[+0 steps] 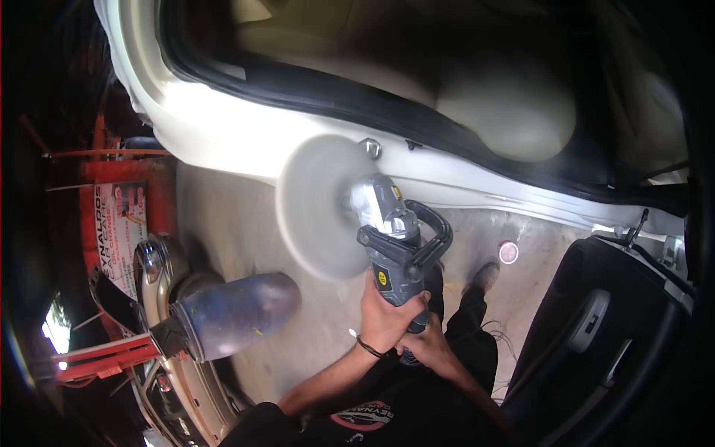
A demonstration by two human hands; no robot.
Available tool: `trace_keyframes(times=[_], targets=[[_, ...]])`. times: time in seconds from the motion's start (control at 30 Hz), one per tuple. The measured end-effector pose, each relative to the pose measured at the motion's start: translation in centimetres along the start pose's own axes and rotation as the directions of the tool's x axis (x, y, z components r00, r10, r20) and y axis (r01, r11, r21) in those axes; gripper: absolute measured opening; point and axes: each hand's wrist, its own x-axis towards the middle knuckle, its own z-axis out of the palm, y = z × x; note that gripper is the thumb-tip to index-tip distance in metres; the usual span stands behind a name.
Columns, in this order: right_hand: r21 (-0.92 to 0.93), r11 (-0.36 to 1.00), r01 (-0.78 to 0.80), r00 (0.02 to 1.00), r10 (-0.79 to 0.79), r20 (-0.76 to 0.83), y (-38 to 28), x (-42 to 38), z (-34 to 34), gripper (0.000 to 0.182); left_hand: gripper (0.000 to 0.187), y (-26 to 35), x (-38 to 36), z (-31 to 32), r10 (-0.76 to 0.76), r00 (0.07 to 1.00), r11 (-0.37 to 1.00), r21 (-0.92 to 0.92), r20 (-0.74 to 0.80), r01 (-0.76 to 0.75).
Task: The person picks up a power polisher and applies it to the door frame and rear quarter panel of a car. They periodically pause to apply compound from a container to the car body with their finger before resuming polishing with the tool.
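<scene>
Right hand (430, 349) is clasping the rear grip of a grey-and-black power polisher (398, 276), fingers partly hidden; left hand (381, 322) is clamping its fingers around the tool's body. The round, pale pad (309, 216) is spinning beside the glossy white car body (223, 127), contact remaining unclear. Work is seemingly proceeding; finished and unfinished areas are not showing distinctly.

Polisher (391, 216) between car body (246, 134) and blue drum (238, 309)
</scene>
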Motion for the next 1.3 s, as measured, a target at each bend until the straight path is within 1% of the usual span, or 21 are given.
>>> trace_keyframes(times=[0.07,0.1,0.13,0.2,0.27,0.33,0.37,0.4,0.47,0.5,0.53,0.57,0.6,0.63,0.77,0.83,0.9,0.97,1.13,1.23,1.3], targets=[[0.039,0.999,0.021,1.0,-0.022,0.017,0.2,0.8,0.3,0.013,0.062,0.6,0.4,-0.4,-0.015,0.999,0.997,0.071,-0.035,0.017],[0.037,0.999,0.006,0.998,-0.008,0.056,0.1,1.2,0.5,0.014,0.062,0.9,0.6,-0.6,-0.01,0.999,0.997,0.077,-0.032,0.012],[0.036,0.999,-0.011,0.995,0.008,0.097,0.2,1.6,0.7,0.016,0.06,1.4,0.7,-0.7,0.013,0.998,0.996,0.086,-0.063,-0.008],[0.065,0.998,0.006,0.994,-0.013,0.107,0.6,2.2,1.5,0.016,0.059,1.9,0.6,-1.4,0.033,0.995,0.994,0.103,-0.097,-0.023],[0.085,0.996,0.031,0.993,-0.041,0.115,1.0,2.8,1.8,0.017,0.058,2.4,0.7,-1.6,0.007,0.993,1.0,0.019,-0.115,-0.005],[0.072,0.99,0.122,0.989,-0.127,0.069,1.5,2.9,2.0,0.014,0.057,2.4,0.8,-1.5,0.014,0.992,1.0,0.006,-0.126,-0.014],[0.072,0.99,0.123,0.989,-0.128,0.067,1.6,2.7,1.9,0.014,0.057,2.3,0.5,-1.4,0.009,0.99,1.0,-0.011,-0.142,-0.011],[0.077,0.993,0.09,0.992,-0.096,0.077,1.6,2.4,1.7,0.015,0.057,2.2,0.3,-1.3,0.009,0.99,1.0,-0.012,-0.142,-0.011],[0.078,0.995,0.059,0.994,-0.066,0.09,1.5,1.8,1.3,0.017,0.06,1.9,0.0,-0.9,-0.032,0.992,0.995,0.088,-0.124,0.043],[0.084,0.997,-0.002,0.996,-0.006,0.09,1.3,1.4,1.0,0.016,0.06,1.2,-0.1,-0.7,-0.03,0.992,0.996,0.084,-0.126,0.041],[0.088,0.994,-0.062,0.994,0.054,0.091,1.1,1.1,0.7,0.017,0.062,0.0,0.0,-0.6,-0.033,0.994,0.991,0.127,-0.106,0.047],[0.082,0.995,-0.062,0.994,0.054,0.096,1.0,0.8,0.8,0.017,0.064,-0.2,0.1,-0.4,-0.038,0.995,0.984,0.17,-0.089,0.053],[0.129,0.991,-0.042,0.998,0.035,0.055,1.0,0.7,0.9,0.016,0.064,-0.2,0.2,-0.4,-0.032,0.995,0.985,0.166,-0.097,0.048],[0.174,0.984,-0.019,1.0,0.016,0.017,0.7,0.7,1.0,0.016,0.065,-0.1,0.2,-0.4,-0.028,0.996,0.991,0.128,-0.084,0.039],[0.111,0.991,-0.073,0.997,0.069,0.039,-1.5,1.0,1.3,0.016,0.065,1.3,0.6,-1.2,0.007,0.997,1.0,0.019,-0.074,-0.006],[-0.062,0.992,-0.109,0.994,0.11,0.023,-3.8,1.1,1.6,0.016,0.064,3.0,0.7,-1.8,0.015,0.998,1.0,-0.003,-0.066,-0.015],[-0.083,0.991,-0.102,0.994,0.104,0.018,-5.0,1.1,2.1,0.016,0.062,4.0,1.0,-2.3,0.03,0.998,0.999,-0.03,-0.047,-0.032],[-0.105,0.99,-0.1,0.995,0.102,0.013,-5.6,1.2,2.6,0.017,0.058,4.5,1.2,-2.7,0.044,0.999,0.987,-0.157,-0.014,-0.046],[-0.104,0.993,-0.058,0.998,0.058,-0.005,-7.3,1.3,3.2,0.021,0.056,5.7,1.4,-3.2,0.089,0.995,0.983,-0.155,-0.047,-0.095],[-0.131,0.991,-0.034,0.999,0.031,-0.025,-8.6,1.6,4.6,0.016,0.053,7.0,1.6,-4.6,0.094,0.995,0.979,-0.176,-0.044,-0.101],[-0.155,0.988,-0.027,0.999,0.024,-0.024,-9.9,1.8,5.7,0.019,0.051,7.9,1.8,-5.4,0.097,0.994,0.974,-0.2,-0.039,-0.103]])
